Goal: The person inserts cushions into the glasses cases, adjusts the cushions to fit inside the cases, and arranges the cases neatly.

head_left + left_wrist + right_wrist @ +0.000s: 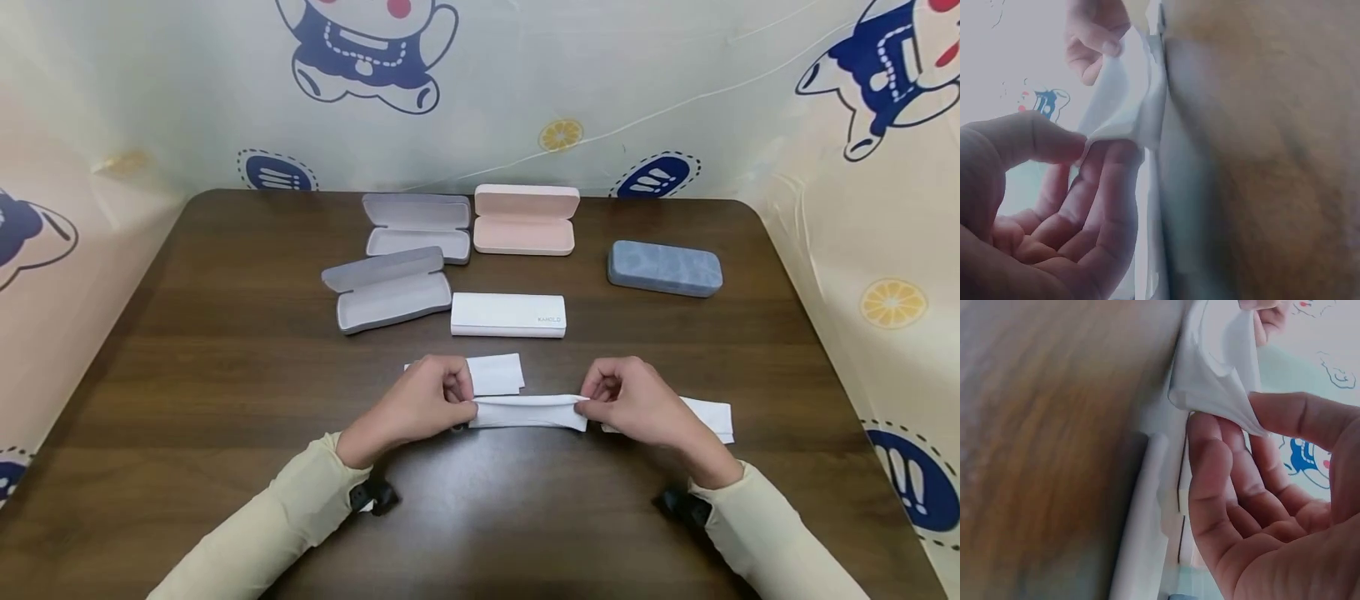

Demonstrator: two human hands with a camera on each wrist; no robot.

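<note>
A white cloth (529, 413), folded into a long strip, stretches between my two hands just over the brown table. My left hand (422, 406) pinches its left end between thumb and fingers, and my right hand (637, 400) pinches the right end. In the left wrist view the cloth (1125, 94) bends over the fingertips, with the other hand (1092, 37) at its far end. The right wrist view shows the cloth (1216, 381) creased under the thumb. Behind the left hand lies a folded white cloth (495, 375); another white cloth (708, 417) is partly hidden by the right hand.
Behind the hands sits a white closed glasses case (508, 316). Two grey cases (393, 302) and a pink case (525, 237) stand open farther back. A blue closed case (664, 268) is at the back right. Patterned sheeting (495, 92) surrounds the table (225, 358).
</note>
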